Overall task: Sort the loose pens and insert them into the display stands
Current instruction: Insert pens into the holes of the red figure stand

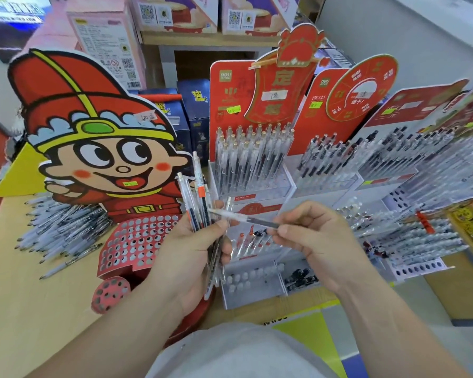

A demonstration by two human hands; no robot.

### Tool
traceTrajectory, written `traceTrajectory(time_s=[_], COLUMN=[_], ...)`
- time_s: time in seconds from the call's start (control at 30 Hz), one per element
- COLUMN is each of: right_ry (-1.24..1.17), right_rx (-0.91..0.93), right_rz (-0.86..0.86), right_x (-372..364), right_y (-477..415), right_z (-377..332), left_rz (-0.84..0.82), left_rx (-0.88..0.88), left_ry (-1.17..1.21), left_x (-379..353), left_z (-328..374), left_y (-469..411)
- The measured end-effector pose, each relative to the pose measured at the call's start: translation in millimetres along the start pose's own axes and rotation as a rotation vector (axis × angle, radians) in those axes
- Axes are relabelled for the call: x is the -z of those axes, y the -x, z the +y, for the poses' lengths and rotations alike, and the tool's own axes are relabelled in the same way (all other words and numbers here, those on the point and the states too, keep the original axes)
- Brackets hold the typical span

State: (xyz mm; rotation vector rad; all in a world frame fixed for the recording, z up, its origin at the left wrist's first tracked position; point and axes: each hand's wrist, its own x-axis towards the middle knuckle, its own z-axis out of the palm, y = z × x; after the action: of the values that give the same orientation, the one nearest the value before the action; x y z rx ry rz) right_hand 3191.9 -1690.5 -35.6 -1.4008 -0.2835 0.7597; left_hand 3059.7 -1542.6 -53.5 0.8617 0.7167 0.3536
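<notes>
Far left of the table: large heap of loose pens lying flat, unsorted. Beside it, cartoon-figure stand with perforated front panel; most holes dark, contents not discernible, no pens seen projecting. Left hand closed around a fanned bundle of pens, tips pointing up, held in front of the stand. Right hand pinching a single clear pen between thumb and fingertips, pen lying roughly level, its far end touching or just beside the bundle; cannot tell which. Behind the hands, red display stand with upper rows well filled, lower tiers sparse, several slots bare. Further right, more stands densely stocked. Judged progress: partial. Right-side stands largely loaded; heap at left, bundle in hand and lower centre tiers outstanding. Sorting step in hand; insertion not yet begun for this pen.
</notes>
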Motion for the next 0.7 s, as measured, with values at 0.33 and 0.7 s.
traceTrajectory(time_s=[0.33,0.7], right_ry=[0.406,0.470], right_rx=[-0.033,0.123], right_rz=[-0.110,0.047], right_x=[-22,-56], right_y=[15,14], right_z=[12,-3], left_rz=[-0.061,-0.225], left_rx=[-0.066,-0.147], left_ry=[-0.012,-0.332], left_x=[0,13], left_z=[-3,1], left_y=[5,5])
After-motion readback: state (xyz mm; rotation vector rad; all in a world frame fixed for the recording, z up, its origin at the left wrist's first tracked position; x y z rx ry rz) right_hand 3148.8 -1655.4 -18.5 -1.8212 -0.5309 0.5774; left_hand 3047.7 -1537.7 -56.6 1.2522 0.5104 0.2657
